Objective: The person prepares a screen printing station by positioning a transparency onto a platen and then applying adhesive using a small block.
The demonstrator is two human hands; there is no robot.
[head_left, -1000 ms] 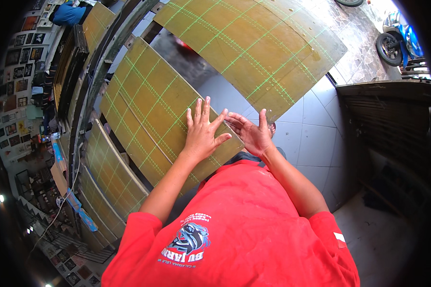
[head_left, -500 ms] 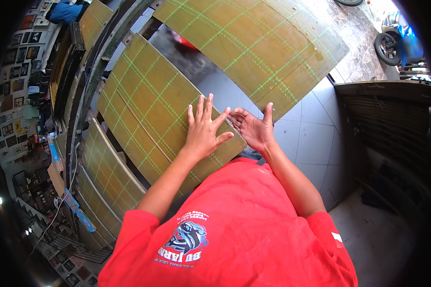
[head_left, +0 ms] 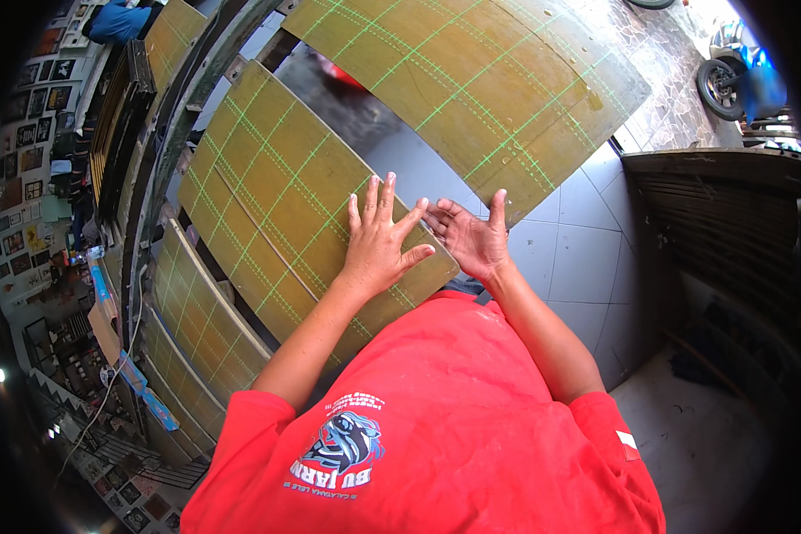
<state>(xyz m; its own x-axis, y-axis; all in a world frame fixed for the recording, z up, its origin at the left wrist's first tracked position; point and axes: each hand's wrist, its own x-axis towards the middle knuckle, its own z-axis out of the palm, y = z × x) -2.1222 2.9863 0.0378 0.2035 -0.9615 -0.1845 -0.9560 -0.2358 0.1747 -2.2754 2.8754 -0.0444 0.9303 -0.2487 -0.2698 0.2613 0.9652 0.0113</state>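
My left hand [head_left: 378, 240] is spread, palm down, over the near corner of an olive-brown board [head_left: 276, 196] lined with a bright green grid. I cannot tell whether its palm presses on the surface. My right hand [head_left: 473, 242] is turned palm up beside the same board's right edge, thumb raised and fingers apart. Its fingertips come close to the left thumb and forefinger, and nothing lies in the palm. Across a gap, the corner of a second gridded board [head_left: 472, 80] sits just beyond my right hand.
More gridded boards [head_left: 209, 307] line up to the left along a dark curved rail [head_left: 138, 205]. Pale floor tiles [head_left: 583, 258] show at the right, next to a dark ribbed panel [head_left: 712, 214]. A blue motorcycle [head_left: 756, 84] stands far right. A person in blue [head_left: 120, 22] is far left.
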